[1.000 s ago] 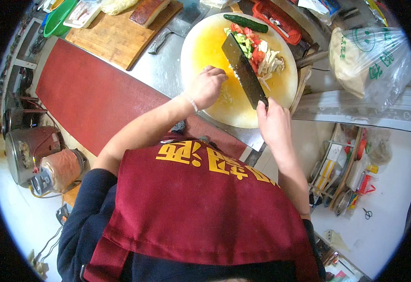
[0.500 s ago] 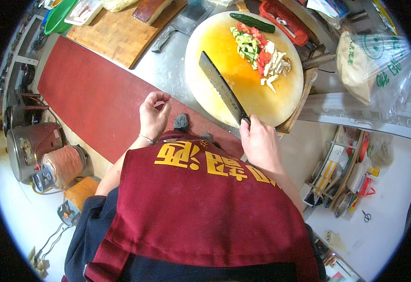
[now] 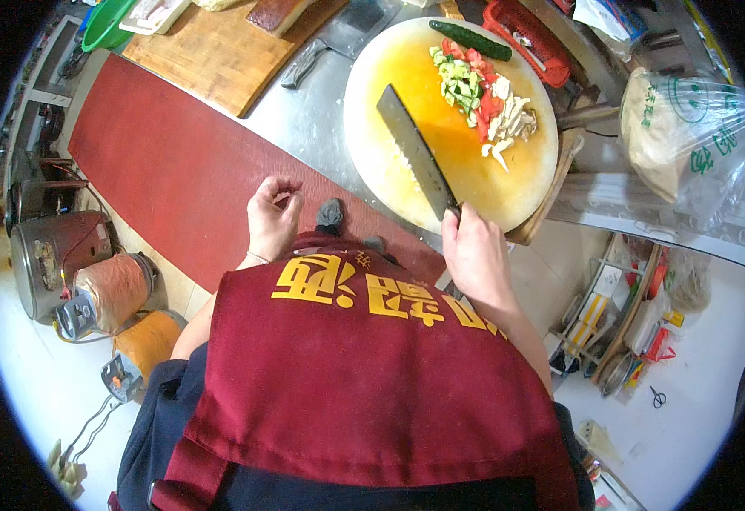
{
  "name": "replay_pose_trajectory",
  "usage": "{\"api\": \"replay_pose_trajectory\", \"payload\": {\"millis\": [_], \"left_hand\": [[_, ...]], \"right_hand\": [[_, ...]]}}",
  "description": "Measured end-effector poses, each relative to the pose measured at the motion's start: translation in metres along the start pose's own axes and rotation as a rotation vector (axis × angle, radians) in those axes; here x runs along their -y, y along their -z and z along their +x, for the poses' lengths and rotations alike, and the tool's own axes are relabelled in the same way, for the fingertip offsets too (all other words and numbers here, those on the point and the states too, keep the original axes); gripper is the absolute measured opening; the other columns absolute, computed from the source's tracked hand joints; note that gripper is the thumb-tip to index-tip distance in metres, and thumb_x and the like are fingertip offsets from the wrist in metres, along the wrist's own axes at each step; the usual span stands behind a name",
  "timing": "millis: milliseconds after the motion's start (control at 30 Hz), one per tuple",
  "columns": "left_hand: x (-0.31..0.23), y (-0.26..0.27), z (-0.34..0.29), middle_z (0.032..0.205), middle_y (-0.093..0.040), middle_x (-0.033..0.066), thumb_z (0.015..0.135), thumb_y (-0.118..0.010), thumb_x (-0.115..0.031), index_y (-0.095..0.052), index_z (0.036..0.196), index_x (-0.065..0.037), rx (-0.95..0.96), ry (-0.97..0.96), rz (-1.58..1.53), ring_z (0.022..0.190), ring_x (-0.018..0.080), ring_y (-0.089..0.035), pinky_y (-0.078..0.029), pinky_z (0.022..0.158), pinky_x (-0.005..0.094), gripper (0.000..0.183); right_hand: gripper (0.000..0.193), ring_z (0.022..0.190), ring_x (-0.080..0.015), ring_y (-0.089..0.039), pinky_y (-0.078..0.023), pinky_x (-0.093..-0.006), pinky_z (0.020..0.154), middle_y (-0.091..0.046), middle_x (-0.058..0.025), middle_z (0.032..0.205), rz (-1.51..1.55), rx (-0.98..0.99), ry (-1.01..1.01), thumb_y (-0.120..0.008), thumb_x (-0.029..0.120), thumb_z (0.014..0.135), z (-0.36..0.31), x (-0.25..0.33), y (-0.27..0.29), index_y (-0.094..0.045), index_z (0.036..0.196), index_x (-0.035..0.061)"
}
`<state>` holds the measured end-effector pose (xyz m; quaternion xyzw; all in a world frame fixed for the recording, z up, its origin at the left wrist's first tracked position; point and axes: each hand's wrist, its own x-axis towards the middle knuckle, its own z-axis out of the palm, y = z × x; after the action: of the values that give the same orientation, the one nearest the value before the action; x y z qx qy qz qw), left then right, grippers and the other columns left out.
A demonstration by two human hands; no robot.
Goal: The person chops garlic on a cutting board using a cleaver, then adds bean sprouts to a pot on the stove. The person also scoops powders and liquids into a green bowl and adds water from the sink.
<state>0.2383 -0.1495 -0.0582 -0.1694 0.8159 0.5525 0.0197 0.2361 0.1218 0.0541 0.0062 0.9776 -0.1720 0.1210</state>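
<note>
The right hand (image 3: 477,247) grips the cleaver (image 3: 418,153) by its handle — blade over the round board (image 3: 466,175), pointing toward eleven o'clock. At its nine o'clock, the left hand (image 3: 273,215) curls its fingers closed.

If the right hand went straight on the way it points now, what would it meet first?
Past the cleaver it holds, the right hand would probably reach the round board, or pass above it; height is unclear.
</note>
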Motion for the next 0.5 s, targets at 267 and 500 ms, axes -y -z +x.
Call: {"api": "replay_pose_trajectory", "payload": {"millis": [267,500], "left_hand": [[0.006,-0.002,0.000,0.096,-0.068,0.0091,0.089,-0.062,0.001,-0.063,0.102,0.003,0.010,-0.003,-0.051,0.090,0.0158,-0.065,-0.053,0.083,0.0284,0.013],[0.008,-0.002,-0.005,0.095,-0.069,0.0105,0.089,-0.062,0.000,-0.064,0.101,0.004,0.008,0.000,-0.013,0.091,0.0166,-0.066,-0.053,0.084,0.0293,0.013]], "right_hand": [[0.028,0.073,-0.0441,-0.067,-0.054,-0.0498,0.068,-0.065,-0.0282,0.076,0.001,-0.022,-0.053,-0.050,0.019,0.097,0.007,-0.009,0.004,-0.060,0.088,-0.0056],[0.031,0.077,-0.0470,-0.066,-0.053,-0.0524,0.072,-0.065,-0.0312,0.077,0.001,-0.079,-0.106,-0.050,0.022,0.097,0.006,-0.017,0.007,-0.061,0.093,-0.0066]]}}
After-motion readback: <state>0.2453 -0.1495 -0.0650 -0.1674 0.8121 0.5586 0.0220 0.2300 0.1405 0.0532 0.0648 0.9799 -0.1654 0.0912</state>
